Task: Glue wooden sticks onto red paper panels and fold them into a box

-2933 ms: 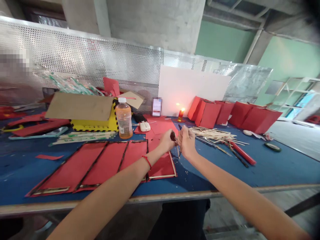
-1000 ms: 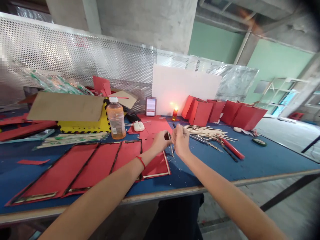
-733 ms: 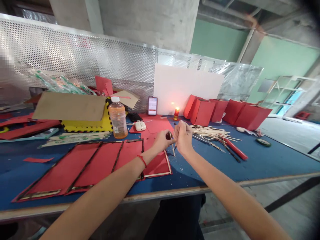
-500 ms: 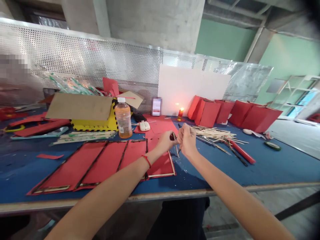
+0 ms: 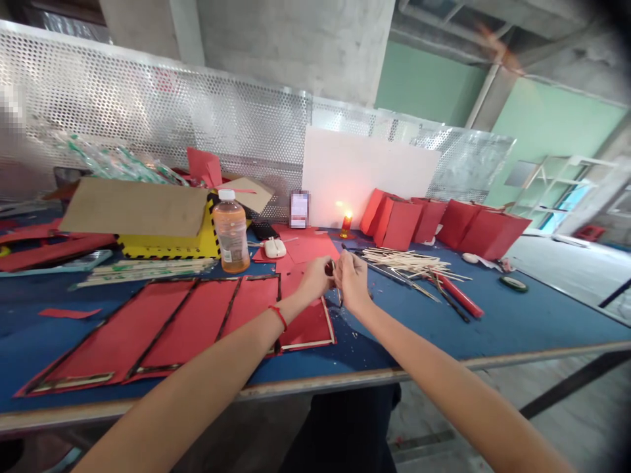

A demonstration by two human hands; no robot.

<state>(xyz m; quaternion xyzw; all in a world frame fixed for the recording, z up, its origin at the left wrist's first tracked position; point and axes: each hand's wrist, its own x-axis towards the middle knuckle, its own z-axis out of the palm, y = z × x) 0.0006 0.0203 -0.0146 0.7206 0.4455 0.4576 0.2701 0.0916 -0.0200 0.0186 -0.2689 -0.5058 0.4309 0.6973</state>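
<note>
My left hand (image 5: 315,279), with a red cord bracelet at its wrist, pinches a thin pale stick (image 5: 340,297) that points down toward the table. A small dark round thing, too small to name, shows at its fingertips. Touching it from the right, my right hand (image 5: 353,282) is closed around a slim dark tool, whose end (image 5: 344,247) sticks out above the fist; its kind is unclear. Beneath my left forearm lies a red paper panel (image 5: 172,322) divided by dark strips, with pale sticks along its right section's edges.
Loose wooden sticks (image 5: 409,263), a red tube (image 5: 461,295) and a dark green roll (image 5: 513,283) lie to the right. Behind them stand red paper boxes (image 5: 397,223) and a lit candle (image 5: 346,225). A bottle (image 5: 231,233) and a yellow box (image 5: 162,246) stand at left.
The view has turned slightly right, so the table's contents appear further left. My hands stay together, and the stick between them now shows less.
</note>
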